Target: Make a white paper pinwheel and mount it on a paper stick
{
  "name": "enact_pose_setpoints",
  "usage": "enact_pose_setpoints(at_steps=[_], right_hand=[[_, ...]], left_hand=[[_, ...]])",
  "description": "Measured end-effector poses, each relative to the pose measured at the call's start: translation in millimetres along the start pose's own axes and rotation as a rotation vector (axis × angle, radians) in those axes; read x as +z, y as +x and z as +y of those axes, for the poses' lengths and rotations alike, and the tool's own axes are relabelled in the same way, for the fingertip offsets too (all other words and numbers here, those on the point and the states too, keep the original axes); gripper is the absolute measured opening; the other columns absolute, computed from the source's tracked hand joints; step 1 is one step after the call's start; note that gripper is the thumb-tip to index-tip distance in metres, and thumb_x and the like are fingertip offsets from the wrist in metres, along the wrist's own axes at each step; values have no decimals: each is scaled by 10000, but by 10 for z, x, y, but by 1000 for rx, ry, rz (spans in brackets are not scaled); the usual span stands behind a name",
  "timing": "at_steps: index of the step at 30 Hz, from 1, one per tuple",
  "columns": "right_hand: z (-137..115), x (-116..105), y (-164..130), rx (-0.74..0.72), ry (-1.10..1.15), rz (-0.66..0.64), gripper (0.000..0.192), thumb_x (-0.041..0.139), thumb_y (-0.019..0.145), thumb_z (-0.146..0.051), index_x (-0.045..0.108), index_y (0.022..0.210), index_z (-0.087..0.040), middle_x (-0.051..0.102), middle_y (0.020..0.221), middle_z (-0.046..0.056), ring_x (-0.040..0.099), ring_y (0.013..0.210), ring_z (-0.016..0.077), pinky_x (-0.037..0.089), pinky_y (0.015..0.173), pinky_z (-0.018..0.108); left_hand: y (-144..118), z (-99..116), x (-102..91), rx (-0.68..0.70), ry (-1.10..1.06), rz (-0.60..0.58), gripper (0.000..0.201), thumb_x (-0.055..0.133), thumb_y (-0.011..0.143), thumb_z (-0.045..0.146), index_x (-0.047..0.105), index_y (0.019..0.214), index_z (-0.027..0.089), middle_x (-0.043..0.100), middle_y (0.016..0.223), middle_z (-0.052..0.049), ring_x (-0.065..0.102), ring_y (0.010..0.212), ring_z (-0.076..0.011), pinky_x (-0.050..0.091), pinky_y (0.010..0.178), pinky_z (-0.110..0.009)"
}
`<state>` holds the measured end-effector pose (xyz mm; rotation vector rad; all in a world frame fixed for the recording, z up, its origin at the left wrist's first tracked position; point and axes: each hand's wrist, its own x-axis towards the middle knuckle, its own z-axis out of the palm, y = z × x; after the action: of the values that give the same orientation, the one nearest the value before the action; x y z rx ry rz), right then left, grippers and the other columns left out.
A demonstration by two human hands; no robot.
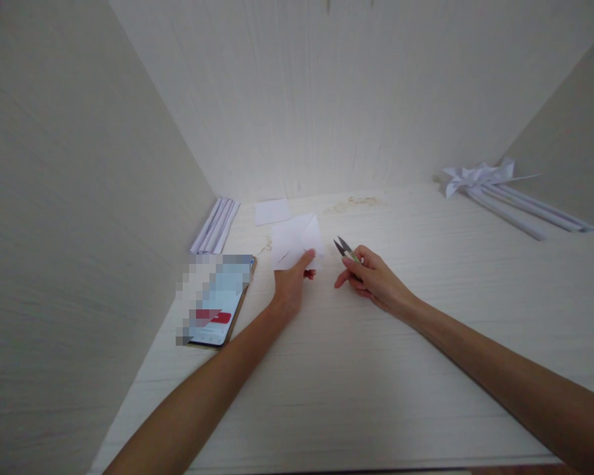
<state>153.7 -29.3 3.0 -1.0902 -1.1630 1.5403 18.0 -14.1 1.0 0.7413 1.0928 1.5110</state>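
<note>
The left hand [291,285] is pinching a folded white paper [297,243] by its near edge, just above the counter [376,369]. The right hand [371,277], just beside it, is gripping small snips [344,249], blades apart, pointing toward the paper. A phone [218,300] is lying left of the left hand.

From my feed there's a phone [216,302] lying flat in the lower left part of the frame, screen up and blurred out, with a red bar showing near its bottom edge. Just above it, tucked against the left wall, I've got a bundle of rolled white paper strips [214,226]. A small loose paper square [272,212] sits at the back, near the centre. Over on the right edge there's a folded paper pinwheel [475,177] on long white paper sticks [525,210]. Everything rests on a pale wood-grain desk [376,382].
</note>
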Motion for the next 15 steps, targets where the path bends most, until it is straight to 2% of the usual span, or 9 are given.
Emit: enact_pose_setpoints(at_steps=[4,8,12,15], right_hand=[[1,-5,-4,0,-11,-20,275,502,749,-312,256,664,-225,605,477,-13,227,272,19,109,303,150],[0,26,-25,-17,-39,-28,268,515,742,-314,270,680,-224,524,426,-75,219,291,26,102,307,148],[-24,96,-78,30,-51,-80,222,427,787,-429,366,779,-216,441,474,-89,214,345,38,105,322,158],[-24,141,-122,57,-65,-122,283,380,805,-447,451,774,-175,353,500,-80,220,384,38,146,341,171]], left_hand=[[-1,1,-1,11,-1,-4,204,671,530,190,552,694,162,565,619,38,474,462,-56,331,386,-175],[-3,9,5,5,-13,2,186,665,534,188,546,675,162,556,597,45,465,447,-54,328,384,-177],[8,19,6,-8,-77,32,220,669,527,192,550,711,162,561,619,48,468,451,-48,333,393,-172],[17,22,-2,-9,-97,21,195,663,536,210,545,681,156,553,606,46,475,456,-48,344,410,-173]])
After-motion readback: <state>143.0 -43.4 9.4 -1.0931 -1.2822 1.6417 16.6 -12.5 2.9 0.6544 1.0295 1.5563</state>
